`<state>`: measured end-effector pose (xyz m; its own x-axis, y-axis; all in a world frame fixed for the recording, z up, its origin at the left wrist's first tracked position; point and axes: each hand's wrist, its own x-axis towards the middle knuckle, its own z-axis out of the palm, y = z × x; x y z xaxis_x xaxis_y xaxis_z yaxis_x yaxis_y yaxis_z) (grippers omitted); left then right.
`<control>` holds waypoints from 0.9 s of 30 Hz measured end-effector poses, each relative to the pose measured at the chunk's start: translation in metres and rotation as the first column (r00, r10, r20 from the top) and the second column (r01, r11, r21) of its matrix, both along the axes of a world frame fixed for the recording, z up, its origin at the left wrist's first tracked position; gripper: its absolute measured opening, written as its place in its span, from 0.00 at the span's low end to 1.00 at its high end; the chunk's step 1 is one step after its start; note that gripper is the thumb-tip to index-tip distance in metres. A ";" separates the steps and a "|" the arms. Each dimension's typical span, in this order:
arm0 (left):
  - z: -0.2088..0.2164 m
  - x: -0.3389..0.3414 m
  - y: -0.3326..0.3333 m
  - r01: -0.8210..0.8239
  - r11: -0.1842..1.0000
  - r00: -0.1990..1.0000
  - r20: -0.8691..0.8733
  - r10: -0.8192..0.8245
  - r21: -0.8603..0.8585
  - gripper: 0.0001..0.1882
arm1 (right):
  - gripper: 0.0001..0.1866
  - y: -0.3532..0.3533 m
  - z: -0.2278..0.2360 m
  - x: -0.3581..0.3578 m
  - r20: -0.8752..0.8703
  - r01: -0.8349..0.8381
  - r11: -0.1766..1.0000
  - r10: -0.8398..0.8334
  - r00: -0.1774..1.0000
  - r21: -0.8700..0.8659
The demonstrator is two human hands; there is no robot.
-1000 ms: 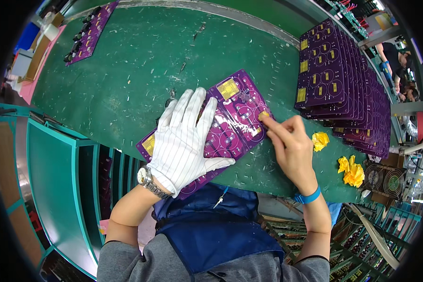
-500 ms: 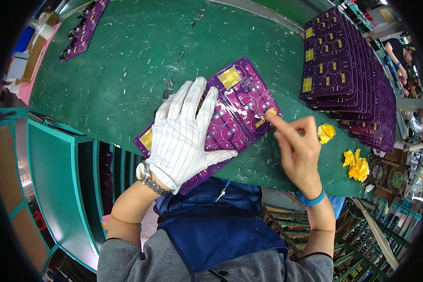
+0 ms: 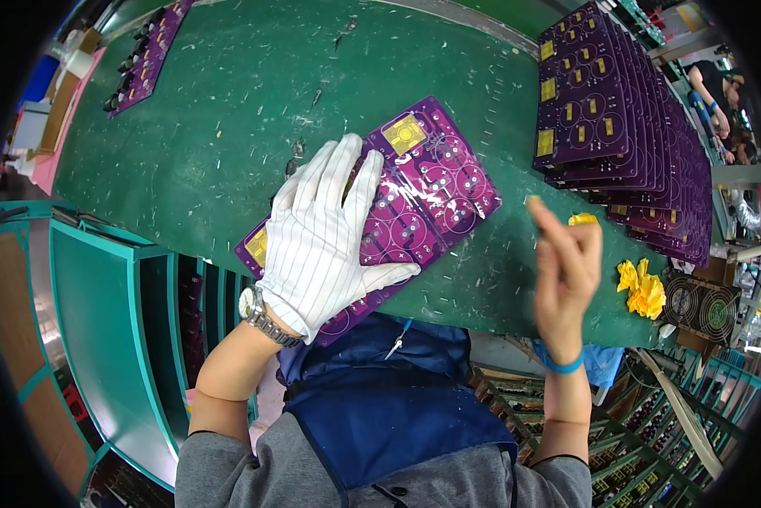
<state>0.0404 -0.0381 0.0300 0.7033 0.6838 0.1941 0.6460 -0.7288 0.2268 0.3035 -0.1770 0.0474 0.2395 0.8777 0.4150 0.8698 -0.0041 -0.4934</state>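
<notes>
My left hand (image 3: 317, 229), in a white striped glove, lies flat with spread fingers on a purple circuit board (image 3: 452, 182), pressing it to the bench. The board lies tilted across the bench's near edge; white circles and a large yellow square show on its right part. The glove hides much of its left part. My bare right hand (image 3: 564, 279) is raised off the board to the right, fingers bent together. At its fingertips is a small piece of yellow tape (image 3: 533, 201). Behind this hand sits a crumpled yellow tape wad (image 3: 583, 219), partly covered.
A row of upright purple boards (image 3: 579, 93) with yellow tape pieces stands at the right. Nearer is another yellow tape wad (image 3: 643, 288). A board with black parts (image 3: 148, 63) lies far left on the green bench (image 3: 228, 102). Teal racks (image 3: 101, 305) stand below left.
My right hand has moved right, away from the board, with a yellow tape piece at its fingertips. The yellow patch on the board's right part is gone. My left hand stays on the board.
</notes>
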 end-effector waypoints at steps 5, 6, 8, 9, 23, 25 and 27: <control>-0.003 0.022 0.006 -0.045 0.999 0.999 0.026 0.045 -0.010 0.65 | 0.20 -0.044 -0.008 0.046 0.150 0.293 0.954 -0.299 0.942 0.063; -0.003 0.033 0.006 -0.054 0.999 0.997 0.056 0.054 -0.007 0.63 | 0.20 -0.049 -0.014 0.055 0.235 0.365 0.930 -0.361 0.903 0.025; -0.004 0.045 0.006 -0.037 0.999 0.995 0.097 0.034 0.028 0.62 | 0.21 -0.050 -0.019 0.056 0.352 0.504 0.850 -0.429 0.832 -0.155; -0.002 0.048 0.006 -0.031 0.998 0.992 0.127 0.023 0.062 0.62 | 0.21 -0.052 -0.014 0.052 0.358 0.509 0.849 -0.436 0.826 -0.142; -0.014 -0.070 0.021 0.056 0.994 0.983 0.181 -0.038 -0.098 0.55 | 0.18 0.005 0.014 -0.049 -0.060 -0.029 0.995 0.023 0.998 -0.098; -0.018 -0.066 0.022 0.031 0.991 0.981 0.195 -0.005 -0.132 0.54 | 0.18 0.022 0.013 -0.064 -0.097 -0.158 0.980 0.147 0.984 -0.120; -0.019 -0.051 0.025 0.042 0.994 0.965 0.263 -0.013 -0.103 0.51 | 0.18 0.033 0.014 -0.073 -0.104 -0.218 0.965 0.204 0.973 -0.149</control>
